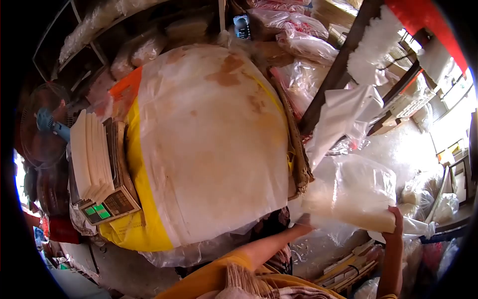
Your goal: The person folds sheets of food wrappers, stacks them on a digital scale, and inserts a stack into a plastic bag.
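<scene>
To the right of the work surface, a clear plastic bag [351, 174] is held up, with a pale, cream-coloured flat stack [371, 219] inside along its lower part. My right hand [397, 222] is closed around the bag's lower right end. At the bag's lower left side is my left hand [305, 223], touching or very near the plastic; its fingers are blurred and partly hidden, so their grip does not show. White plastic sheeting [343, 117] hangs just above the bag.
A pale, stained cover [214, 144] lies over the work surface, with a worn cardboard edge [298, 154] at its right. On the left, several cream sheets [89, 157] stand on a digital scale [119, 199] beside a fan [46, 119]. Filled plastic bags [303, 45] crowd the back.
</scene>
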Motion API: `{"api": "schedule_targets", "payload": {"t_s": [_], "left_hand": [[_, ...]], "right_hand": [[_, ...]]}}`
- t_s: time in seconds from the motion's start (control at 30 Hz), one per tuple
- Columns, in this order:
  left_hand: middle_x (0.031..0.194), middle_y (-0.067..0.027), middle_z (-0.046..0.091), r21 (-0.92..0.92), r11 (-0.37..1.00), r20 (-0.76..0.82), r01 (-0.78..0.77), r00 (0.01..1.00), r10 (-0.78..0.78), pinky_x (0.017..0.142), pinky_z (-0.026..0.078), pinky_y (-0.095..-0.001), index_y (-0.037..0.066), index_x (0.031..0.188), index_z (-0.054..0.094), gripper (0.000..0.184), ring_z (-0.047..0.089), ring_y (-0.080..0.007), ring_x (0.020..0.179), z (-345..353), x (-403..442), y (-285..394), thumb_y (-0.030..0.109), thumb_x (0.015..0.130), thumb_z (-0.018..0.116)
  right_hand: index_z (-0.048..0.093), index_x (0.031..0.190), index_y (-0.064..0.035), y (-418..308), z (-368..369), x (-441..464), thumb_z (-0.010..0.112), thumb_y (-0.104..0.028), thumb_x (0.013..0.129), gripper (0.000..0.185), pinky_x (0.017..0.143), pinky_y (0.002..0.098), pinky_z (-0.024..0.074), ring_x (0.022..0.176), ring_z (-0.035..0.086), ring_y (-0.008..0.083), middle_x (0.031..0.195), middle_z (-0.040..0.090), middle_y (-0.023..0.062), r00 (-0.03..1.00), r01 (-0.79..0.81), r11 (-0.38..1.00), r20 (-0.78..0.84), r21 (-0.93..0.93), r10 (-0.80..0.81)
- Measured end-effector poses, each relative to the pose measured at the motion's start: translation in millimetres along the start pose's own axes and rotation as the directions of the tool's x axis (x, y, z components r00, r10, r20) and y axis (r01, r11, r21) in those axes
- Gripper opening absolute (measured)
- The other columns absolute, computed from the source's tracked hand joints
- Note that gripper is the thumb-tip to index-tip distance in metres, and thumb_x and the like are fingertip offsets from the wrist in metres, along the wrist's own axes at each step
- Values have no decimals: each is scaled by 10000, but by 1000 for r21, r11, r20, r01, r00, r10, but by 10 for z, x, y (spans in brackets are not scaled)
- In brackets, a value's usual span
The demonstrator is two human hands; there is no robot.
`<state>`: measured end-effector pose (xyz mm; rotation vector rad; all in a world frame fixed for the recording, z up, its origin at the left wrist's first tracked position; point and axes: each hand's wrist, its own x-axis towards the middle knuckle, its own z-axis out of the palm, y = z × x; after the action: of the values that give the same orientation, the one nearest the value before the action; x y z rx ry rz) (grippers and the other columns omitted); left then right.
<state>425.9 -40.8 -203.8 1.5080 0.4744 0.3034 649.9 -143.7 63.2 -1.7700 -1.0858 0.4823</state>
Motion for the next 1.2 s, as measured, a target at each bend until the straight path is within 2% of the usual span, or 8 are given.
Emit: {"api": "schedule_targets", "payload": {"t_s": [0.1,0.23,0.47,0.57,0.6,0.7,0.97,1.2], "left_hand": [[1194,-187,556,-187,961,-173,-202,970,170,913,425,-387,-20,1092,556,330,543,-277,1102,9,-109,261,107,789,580],[1239,-168,545,-281,844,-336,-457,871,359,947,418,-352,-34,1148,542,388,535,-253,1137,-95,-487,510,127,801,605],[1338,-114,497,-228,817,-182,-530,847,499,1007,388,-313,-47,1248,500,586,480,-203,1223,-575,-1421,1594,231,777,710],[1238,-103,563,-180,683,-309,-707,700,643,970,409,-321,-4,1223,524,521,542,-175,1121,-771,-1851,2248,143,759,711],[1107,-91,616,412,558,-418,-720,395,818,871,461,-305,-11,1152,562,479,580,-154,1002,-899,-1943,2539,151,744,755],[895,-51,670,-241,714,-825,-657,527,206,693,522,-271,-1,966,639,357,621,-130,784,-1336,-2479,3629,189,722,816],[833,-64,662,-124,896,-912,-426,405,66,595,497,-280,-28,969,648,262,612,-132,689,-2954,-3257,3482,147,787,715],[972,-64,646,-29,996,-960,-81,281,-5,737,484,-280,-36,1081,597,275,606,-133,840,-4226,-3264,2551,110,850,628]], "right_hand": [[501,1171,-122,-1059,-159,-253,749,-139,693,539,664,375,552,889,600,204,1003,588,106,755,-610,602,149,515,638],[471,1200,-111,-1006,-371,-766,816,-106,641,657,661,363,552,898,589,197,1079,549,104,968,-219,971,144,96,204],[482,1191,-33,-1853,-738,-1130,622,-320,836,478,798,341,503,942,602,210,1076,586,111,939,344,826,165,-445,-302],[441,1255,-18,-2511,-621,-1146,644,-210,843,498,883,342,464,1049,553,221,1183,533,143,860,408,782,-89,-472,-503],[404,1292,-23,-2667,-697,-1013,631,-215,854,530,920,350,433,1104,512,227,1237,494,146,819,442,728,-96,-524,-566],[361,1331,-30,-3059,-861,-425,604,-222,881,547,951,357,385,1158,450,225,1291,442,137,684,521,573,-92,-632,-724],[627,982,-25,-2082,2115,-141,575,-202,910,198,566,283,464,663,556,91,805,611,-2,967,32,912,216,409,-131],[610,1113,-9,-2026,3840,851,661,-258,862,358,744,329,511,878,626,166,993,650,70,773,-404,866,616,294,151]]}}
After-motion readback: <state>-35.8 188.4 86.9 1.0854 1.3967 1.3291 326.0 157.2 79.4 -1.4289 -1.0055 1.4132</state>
